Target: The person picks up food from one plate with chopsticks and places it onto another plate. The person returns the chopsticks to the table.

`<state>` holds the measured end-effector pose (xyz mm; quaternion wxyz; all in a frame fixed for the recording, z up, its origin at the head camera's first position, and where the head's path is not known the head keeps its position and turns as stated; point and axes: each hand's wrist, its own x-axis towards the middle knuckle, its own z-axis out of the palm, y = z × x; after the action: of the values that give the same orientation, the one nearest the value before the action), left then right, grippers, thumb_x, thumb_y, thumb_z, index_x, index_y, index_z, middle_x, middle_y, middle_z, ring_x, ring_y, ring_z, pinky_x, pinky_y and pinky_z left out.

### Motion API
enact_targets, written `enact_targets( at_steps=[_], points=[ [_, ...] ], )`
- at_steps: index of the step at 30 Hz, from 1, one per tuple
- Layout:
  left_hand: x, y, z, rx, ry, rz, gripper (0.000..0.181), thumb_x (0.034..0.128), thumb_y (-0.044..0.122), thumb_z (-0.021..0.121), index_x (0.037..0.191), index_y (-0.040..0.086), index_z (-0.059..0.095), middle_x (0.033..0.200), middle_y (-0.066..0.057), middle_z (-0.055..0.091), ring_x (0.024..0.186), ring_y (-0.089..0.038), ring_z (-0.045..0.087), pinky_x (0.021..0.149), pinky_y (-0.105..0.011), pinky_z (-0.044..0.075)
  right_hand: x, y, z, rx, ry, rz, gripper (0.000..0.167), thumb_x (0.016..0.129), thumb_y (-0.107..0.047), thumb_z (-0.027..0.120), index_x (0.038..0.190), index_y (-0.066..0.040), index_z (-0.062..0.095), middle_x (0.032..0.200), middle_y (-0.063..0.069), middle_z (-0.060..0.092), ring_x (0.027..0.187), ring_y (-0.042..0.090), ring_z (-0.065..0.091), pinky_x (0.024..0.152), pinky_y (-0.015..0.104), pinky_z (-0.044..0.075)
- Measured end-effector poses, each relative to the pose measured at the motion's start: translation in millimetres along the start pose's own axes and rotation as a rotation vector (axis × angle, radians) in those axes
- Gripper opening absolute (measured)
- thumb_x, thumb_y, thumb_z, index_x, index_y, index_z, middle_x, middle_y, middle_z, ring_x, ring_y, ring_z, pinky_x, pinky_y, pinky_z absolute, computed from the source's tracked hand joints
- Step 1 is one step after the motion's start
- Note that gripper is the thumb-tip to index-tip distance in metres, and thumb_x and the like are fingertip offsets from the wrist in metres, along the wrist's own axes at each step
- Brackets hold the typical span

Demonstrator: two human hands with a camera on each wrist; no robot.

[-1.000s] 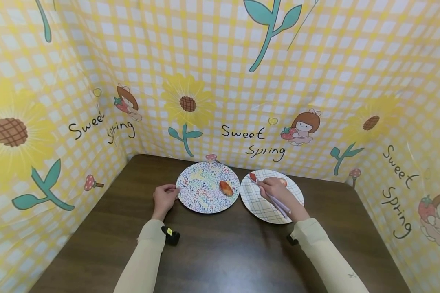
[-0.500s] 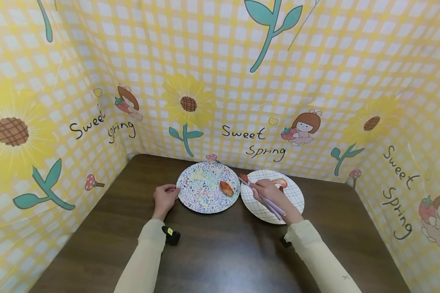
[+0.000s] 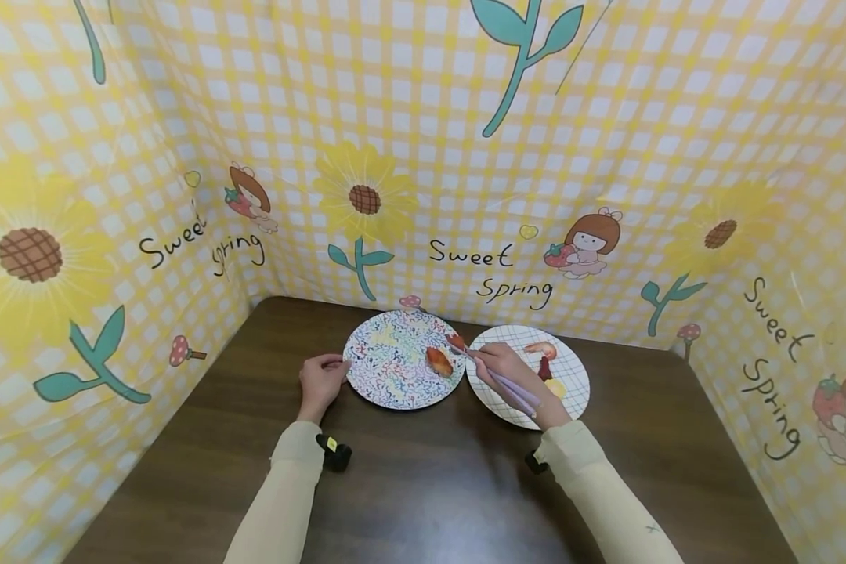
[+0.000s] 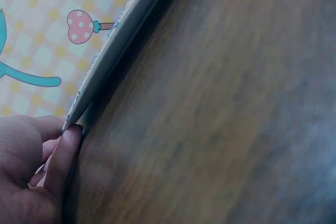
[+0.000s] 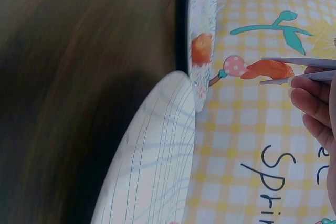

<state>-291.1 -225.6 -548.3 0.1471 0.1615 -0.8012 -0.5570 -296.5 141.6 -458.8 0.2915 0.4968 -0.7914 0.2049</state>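
Head view, lower centre: the left hand (image 3: 322,386) pinches the speckled plate (image 3: 388,368) by its rim, presumably steadying it. The right hand (image 3: 513,371) grips chopsticks (image 5: 304,62), clasping a red food piece (image 5: 269,70) over that plate's right edge, likely avoiding direct touch.

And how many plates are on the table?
2: a round multicoloured speckled plate, its edge pinched by the left hand, and a round white line-patterned plate to its right, partly hidden by the right hand.
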Motion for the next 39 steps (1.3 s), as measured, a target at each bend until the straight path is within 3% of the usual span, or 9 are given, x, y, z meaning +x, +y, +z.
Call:
enact_targets(
  at_steps=[5, 10, 14, 22, 31, 36, 39],
  points=[
    [-0.3, 0.6, -0.2, 0.004, -0.007, -0.019, 0.027, 0.0925, 0.016, 0.076, 0.11, -0.004, 0.073, 0.098, -0.021, 0.074, 0.066, -0.008, 0.066, 0.058, -0.018, 0.054, 9.4, -15, -1, 0.169, 0.004, 0.048, 0.015, 0.092, 0.009, 0.058, 0.094, 0.003, 0.071, 0.085, 0.014, 0.067, 0.079, 0.027, 0.062, 0.074, 0.04, 0.054],
    [-1.7, 1.5, -1.6, 0.002, -0.008, -0.013, 0.027, 0.0928, 0.016, 0.076, 0.11, -0.005, 0.073, 0.097, -0.021, 0.074, 0.066, -0.009, 0.067, 0.058, -0.018, 0.054, 14.2, -22, 7, 0.25, -0.029, 0.09, 0.016, 0.094, 0.009, 0.058, 0.088, -0.001, 0.069, 0.079, 0.01, 0.065, 0.073, 0.021, 0.059, 0.069, 0.035, 0.052],
    [-2.9, 3.0, -2.4, 0.002, -0.006, -0.011, 0.026, 0.093, 0.016, 0.076, 0.109, -0.004, 0.074, 0.098, -0.021, 0.074, 0.069, -0.012, 0.068, 0.058, -0.018, 0.054, 12.6, -24, 16, 0.279, -0.097, 0.135, 0.018, 0.098, 0.003, 0.057, 0.096, -0.004, 0.072, 0.086, 0.006, 0.069, 0.077, 0.016, 0.061, 0.072, 0.033, 0.054],
    [-4.0, 5.0, -2.1, 0.001, -0.003, -0.005, 0.027, 0.0923, 0.016, 0.076, 0.109, -0.005, 0.074, 0.098, -0.021, 0.074, 0.067, -0.008, 0.066, 0.058, -0.017, 0.053, 7.2, -22, 37, 0.309, -0.066, 0.077, 0.022, 0.093, 0.008, 0.058, 0.077, -0.006, 0.062, 0.072, 0.003, 0.055, 0.065, 0.015, 0.052, 0.061, 0.028, 0.047],
    [-4.7, 4.1, -2.1, 0.002, -0.01, 0.0, 0.027, 0.0928, 0.015, 0.076, 0.111, -0.005, 0.073, 0.099, -0.022, 0.074, 0.068, -0.009, 0.067, 0.058, -0.017, 0.053, 7.7, -27, 39, 0.33, -0.138, 0.115, 0.017, 0.097, 0.004, 0.056, 0.085, 0.001, 0.067, 0.073, 0.005, 0.061, 0.071, 0.016, 0.056, 0.069, 0.033, 0.052],
    [-3.5, 2.7, -1.9, 0.005, -0.01, 0.007, 0.027, 0.0933, 0.016, 0.075, 0.111, -0.005, 0.073, 0.099, -0.022, 0.074, 0.068, -0.009, 0.067, 0.059, -0.017, 0.053, 4.0, -23, 44, 0.327, -0.159, 0.145, 0.016, 0.096, 0.005, 0.058, 0.085, 0.003, 0.07, 0.071, 0.003, 0.06, 0.066, 0.014, 0.053, 0.061, 0.027, 0.049],
    [-2.3, 2.4, -0.7, 0.008, -0.006, 0.002, 0.027, 0.0934, 0.017, 0.075, 0.111, -0.004, 0.073, 0.099, -0.021, 0.074, 0.069, -0.009, 0.067, 0.059, -0.017, 0.053, 3.3, -21, 45, 0.324, -0.178, 0.163, 0.021, 0.096, 0.004, 0.059, 0.076, 0.0, 0.066, 0.066, 0.001, 0.056, 0.062, 0.011, 0.051, 0.057, 0.024, 0.046]
  ],
)
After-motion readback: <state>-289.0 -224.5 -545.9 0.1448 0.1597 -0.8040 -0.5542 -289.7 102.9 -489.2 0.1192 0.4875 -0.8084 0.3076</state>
